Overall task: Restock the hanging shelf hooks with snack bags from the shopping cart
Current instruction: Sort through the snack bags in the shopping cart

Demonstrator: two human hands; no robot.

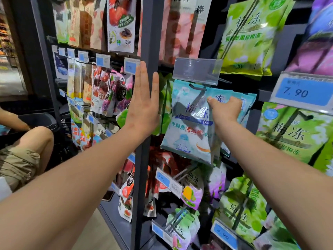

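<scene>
Lighting's bright and mostly from overhead, so the glossy blue bag (187, 127) kicks back white glare and has a dark shadow lying across it. The aisle (9, 74) at far left is blown out. Wide lens bows the shelf post (141, 177), and the purple bags (317, 56) at the right edge go soft.

The person's bare left arm reaches forward, and the left hand (144, 105) is raised flat with its back to the camera, fingers straight and pointing up. The bare right arm stretches forward, and the right hand (225, 109) curls, thumb and fingers pinching a pale blue plastic snack bag (187, 123).
</scene>
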